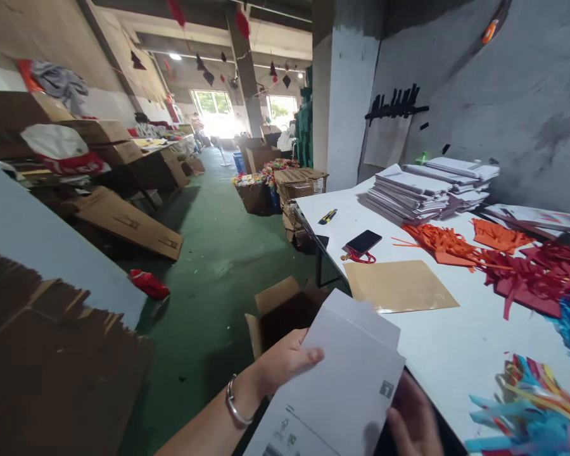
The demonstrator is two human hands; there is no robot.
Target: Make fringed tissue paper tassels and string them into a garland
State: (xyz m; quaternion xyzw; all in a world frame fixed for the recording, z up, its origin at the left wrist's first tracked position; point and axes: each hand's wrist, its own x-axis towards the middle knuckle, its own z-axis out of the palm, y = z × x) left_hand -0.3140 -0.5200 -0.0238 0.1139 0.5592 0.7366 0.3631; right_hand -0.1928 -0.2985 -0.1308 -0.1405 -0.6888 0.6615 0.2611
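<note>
A white cardboard envelope with small printing and a grey square mark is held tilted in front of me. My left hand, wearing a silver bracelet, grips its left side with the thumb on top. At the right edge of the envelope is my right hand, somewhat blurred, its thumb and fingers closed about that edge. The upper end shows a flap or a second layer. Beyond it, a tan paper envelope lies on the white table.
On the table are a phone with a red cord, a yellow-black utility knife, stacked white envelopes, orange strips, red strips and multicoloured strips. An open carton stands below the table's left edge.
</note>
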